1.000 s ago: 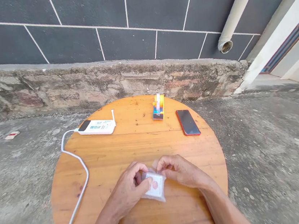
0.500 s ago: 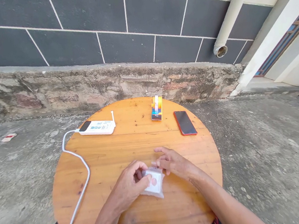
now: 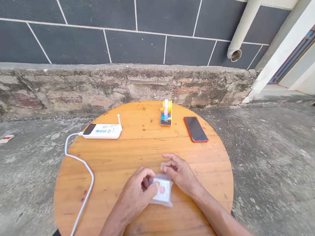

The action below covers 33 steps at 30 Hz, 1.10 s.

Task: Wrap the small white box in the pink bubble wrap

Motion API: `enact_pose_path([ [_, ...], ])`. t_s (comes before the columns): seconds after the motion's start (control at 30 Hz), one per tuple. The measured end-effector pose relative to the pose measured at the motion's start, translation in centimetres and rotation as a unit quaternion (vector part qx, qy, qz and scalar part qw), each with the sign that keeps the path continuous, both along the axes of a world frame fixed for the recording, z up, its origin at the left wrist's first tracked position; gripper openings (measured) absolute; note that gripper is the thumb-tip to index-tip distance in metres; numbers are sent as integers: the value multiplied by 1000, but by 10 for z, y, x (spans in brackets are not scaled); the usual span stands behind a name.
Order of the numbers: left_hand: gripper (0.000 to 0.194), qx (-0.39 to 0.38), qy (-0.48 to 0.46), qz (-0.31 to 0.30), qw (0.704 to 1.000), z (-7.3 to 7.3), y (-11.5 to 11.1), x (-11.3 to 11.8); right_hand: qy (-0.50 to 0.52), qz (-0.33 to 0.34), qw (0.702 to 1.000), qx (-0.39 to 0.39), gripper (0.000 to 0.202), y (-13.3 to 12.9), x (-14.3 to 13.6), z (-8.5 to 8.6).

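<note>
A small white box in a clear plastic wrapper (image 3: 162,191), with a pinkish round mark on it, lies near the front middle of the round wooden table (image 3: 101,171). My left hand (image 3: 139,189) grips the wrapper's left side between thumb and fingers. Just beyond the upper right corner of the packet is my right hand (image 3: 181,172), its thumb and index finger pinched on a small clear piece, perhaps tape or film. The other fingers of that hand are curled, with one partly stretched out.
A white device with a short antenna (image 3: 104,131) sits at the back left, a white cable (image 3: 86,165) running from it to the front edge. At the back stands a yellow and blue tape dispenser (image 3: 166,113). A red-edged phone (image 3: 196,129) lies at the right.
My right hand has turned and drawn its fingertips slightly left, close to the packet's upper corner. My left hand keeps its grip. The view has shifted slightly.
</note>
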State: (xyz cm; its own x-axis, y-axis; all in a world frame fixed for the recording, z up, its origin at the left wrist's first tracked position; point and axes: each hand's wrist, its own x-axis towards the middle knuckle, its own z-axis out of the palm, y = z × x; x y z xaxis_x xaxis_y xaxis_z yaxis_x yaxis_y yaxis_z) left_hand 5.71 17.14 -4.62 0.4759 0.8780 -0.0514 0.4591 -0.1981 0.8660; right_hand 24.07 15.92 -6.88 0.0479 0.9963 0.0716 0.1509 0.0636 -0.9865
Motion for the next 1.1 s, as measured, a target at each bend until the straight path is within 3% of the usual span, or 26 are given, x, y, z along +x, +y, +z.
enact_pose_path([
  [0.27, 19, 44, 27, 4, 999, 0, -5, -6, -90, -46, 993, 61, 28, -7, -6, -9],
  [0.33, 25, 116, 30, 39, 992, 1, -15, -9, -98, -47, 992, 63, 28, -7, -6, -10],
  [0.4, 26, 236, 22, 63, 969, -1, -28, -11, -95, -46, 992, 66, 28, -7, -5, -11],
  [0.47, 26, 344, 12, 55, 937, -6, -41, -11, -91, -40, 993, 68, 28, -6, -5, -11],
  [0.57, 32, 411, 13, 38, 911, -15, -54, -7, -75, -33, 995, 61, 28, -5, -5, -9],
  [0.73, 29, 422, 7, 59, 905, -22, -56, 4, 6, -27, 999, 39, 28, -7, -6, -3],
  [1.1, 22, 359, -15, 91, 929, -17, -54, 16, 65, -8, 998, 16, 24, -8, -6, 10],
])
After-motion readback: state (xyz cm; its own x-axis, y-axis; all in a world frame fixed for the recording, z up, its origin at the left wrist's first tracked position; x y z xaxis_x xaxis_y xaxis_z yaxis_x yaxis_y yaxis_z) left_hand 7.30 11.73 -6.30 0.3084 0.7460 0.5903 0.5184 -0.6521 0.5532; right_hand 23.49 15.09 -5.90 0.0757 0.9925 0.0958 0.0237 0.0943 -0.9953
